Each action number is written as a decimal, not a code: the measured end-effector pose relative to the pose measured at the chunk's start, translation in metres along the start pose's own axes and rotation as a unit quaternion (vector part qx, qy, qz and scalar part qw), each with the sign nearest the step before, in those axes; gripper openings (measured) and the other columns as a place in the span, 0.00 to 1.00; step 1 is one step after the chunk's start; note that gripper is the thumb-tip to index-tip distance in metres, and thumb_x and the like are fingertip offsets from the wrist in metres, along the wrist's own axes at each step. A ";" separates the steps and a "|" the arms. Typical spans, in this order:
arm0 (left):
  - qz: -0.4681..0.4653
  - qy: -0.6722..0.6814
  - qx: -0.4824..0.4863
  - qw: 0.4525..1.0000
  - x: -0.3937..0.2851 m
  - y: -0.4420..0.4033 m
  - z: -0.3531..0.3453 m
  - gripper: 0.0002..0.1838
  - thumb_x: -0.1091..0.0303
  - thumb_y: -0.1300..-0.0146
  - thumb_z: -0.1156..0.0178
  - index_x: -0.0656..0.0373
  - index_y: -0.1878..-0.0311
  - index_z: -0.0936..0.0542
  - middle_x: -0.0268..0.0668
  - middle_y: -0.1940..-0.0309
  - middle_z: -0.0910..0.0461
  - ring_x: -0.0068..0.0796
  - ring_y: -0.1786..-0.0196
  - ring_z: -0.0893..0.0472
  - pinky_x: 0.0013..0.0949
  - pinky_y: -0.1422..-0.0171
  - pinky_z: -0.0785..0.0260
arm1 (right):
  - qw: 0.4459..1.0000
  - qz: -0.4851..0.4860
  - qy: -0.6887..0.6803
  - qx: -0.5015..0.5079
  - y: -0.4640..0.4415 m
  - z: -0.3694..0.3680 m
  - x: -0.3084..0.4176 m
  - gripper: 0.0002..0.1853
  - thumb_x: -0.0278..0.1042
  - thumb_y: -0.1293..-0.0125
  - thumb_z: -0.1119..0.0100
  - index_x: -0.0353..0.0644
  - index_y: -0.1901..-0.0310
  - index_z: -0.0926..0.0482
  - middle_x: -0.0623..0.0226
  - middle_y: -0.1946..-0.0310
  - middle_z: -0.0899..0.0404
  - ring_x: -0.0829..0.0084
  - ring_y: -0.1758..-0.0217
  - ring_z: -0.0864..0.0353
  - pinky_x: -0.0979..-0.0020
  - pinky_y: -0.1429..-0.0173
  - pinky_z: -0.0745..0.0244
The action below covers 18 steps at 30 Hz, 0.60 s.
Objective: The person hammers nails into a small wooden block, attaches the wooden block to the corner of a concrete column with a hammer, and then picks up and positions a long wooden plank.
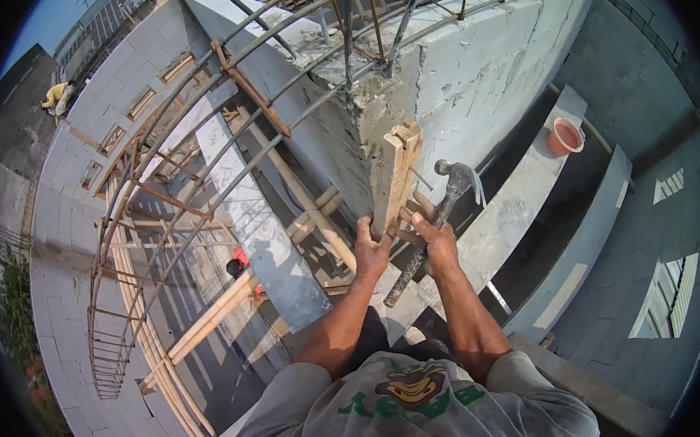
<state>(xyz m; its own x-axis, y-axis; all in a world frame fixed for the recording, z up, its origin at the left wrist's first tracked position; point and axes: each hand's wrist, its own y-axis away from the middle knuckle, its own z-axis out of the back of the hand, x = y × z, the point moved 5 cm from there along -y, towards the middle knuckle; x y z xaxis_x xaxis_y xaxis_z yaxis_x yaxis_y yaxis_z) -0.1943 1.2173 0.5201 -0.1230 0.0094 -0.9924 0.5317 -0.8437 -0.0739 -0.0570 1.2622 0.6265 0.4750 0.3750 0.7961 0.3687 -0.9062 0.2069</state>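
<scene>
My left hand (pixel 373 247) is closed round the lower end of a short piece of wood (pixel 399 175), which stands upright and looks like narrow strips side by side. A nail (pixel 422 179) juts from its right side. In my right hand (pixel 437 241) is a claw hammer (pixel 458 184), gripped partway along its worn handle, head up and claw to the right. Some fingers of that hand reach towards the wood; whether they touch it I cannot tell. Just beyond the wood rises the rough corner of a concrete wall (pixel 484 58).
Bent steel bars (pixel 281 134) arch across the left and top. Planks (pixel 518 216) run to the right, one bearing a red bucket (pixel 565 136). Bamboo poles (pixel 212 315) and a grey board (pixel 268 255) span a drop on the left. Below is a person in red (pixel 240 262); another in yellow (pixel 57 96) is far left.
</scene>
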 end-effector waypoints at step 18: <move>0.006 -0.195 -0.086 0.977 -0.059 -0.040 -0.004 0.28 0.64 0.44 0.32 0.65 0.44 0.29 0.50 0.49 0.25 0.49 0.44 0.25 0.40 0.41 0.33 | 0.993 0.042 0.031 -0.103 -0.060 -0.007 0.001 0.07 0.19 0.38 0.43 0.25 0.60 0.24 0.51 0.68 0.18 0.64 0.67 0.15 0.70 0.59 0.16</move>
<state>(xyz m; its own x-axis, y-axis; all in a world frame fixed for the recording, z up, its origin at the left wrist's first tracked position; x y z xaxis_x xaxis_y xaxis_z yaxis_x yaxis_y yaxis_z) -0.2051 1.2527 0.5816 -0.4084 -0.2330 -0.8826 0.6641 -0.7391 -0.1122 -0.0843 1.3160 0.6191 0.4446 0.2904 0.8473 0.1565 -0.9566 0.2457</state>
